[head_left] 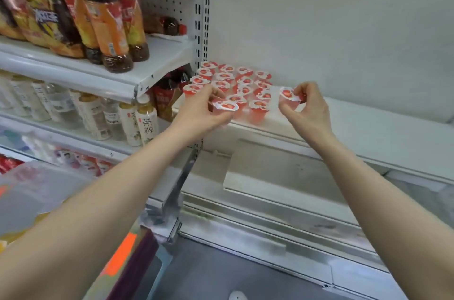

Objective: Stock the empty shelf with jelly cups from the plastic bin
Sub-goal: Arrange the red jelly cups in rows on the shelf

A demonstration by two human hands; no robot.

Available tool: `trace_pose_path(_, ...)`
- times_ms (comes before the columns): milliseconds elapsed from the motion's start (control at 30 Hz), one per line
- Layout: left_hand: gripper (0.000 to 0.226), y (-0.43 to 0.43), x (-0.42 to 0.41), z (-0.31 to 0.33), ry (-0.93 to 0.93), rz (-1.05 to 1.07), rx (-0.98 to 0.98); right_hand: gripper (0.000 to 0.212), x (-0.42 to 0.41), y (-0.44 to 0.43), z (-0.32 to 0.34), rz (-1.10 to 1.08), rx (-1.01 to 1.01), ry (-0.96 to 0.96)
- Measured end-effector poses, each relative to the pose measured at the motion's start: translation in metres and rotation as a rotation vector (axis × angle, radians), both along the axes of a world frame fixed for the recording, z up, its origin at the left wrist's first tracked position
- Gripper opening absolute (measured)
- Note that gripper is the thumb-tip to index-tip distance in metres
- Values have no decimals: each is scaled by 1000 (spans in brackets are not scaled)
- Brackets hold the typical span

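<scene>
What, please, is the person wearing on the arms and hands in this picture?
Nothing that shows: the left hand and right hand are bare, with no gloves, rings or watch to be seen, and the left forearm and right forearm are bare too, with no sleeve in view.

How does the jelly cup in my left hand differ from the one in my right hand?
The left cup, in the left hand, is at the front of the stocked rows; the right cup, in the right hand, is off to their right over bare shelf. The left cup sits lower in view than the right cup. Both are pink with strawberry lids.
</scene>
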State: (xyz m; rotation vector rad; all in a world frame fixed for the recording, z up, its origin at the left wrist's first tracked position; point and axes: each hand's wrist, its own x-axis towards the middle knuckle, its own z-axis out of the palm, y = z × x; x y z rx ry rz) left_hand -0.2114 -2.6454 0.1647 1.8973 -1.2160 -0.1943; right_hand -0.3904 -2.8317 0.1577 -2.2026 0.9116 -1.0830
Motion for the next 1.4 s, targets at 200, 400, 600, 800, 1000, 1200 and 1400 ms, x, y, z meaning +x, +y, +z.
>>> trace_pose_path(200, 59, -78, -4, 11, -28, 41, -35, 28, -2, -88, 3, -27, 150, 100)
trace_pose_path(400, 64, -128, 4, 12, -54, 139, -10, 30, 29, -148, -18, 38, 144, 224)
trace_pose_path(600, 61, -156, 17, 8, -69, 220, 10, 35, 65, -184, -31, 103, 98, 295)
trace_pose_path(800, 59, -173, 25, 7, -50, 277, 7, 36, 93, -206, -38, 130, 45, 299)
trace_pose_path(1000, 59, -186, 29, 10, -74, 261, 36, 34, 102, -217, -43, 135, 5, 294)
trace_pose_path(1200, 57, -207, 27, 11, -124, 214, 19, 37, 97, -225, -49, 203, -48, 336)
trace_pose_path(1400, 53, -236, 17, 10, -208, 118, 33, 48, 73, -241, -39, 300, -253, 471)
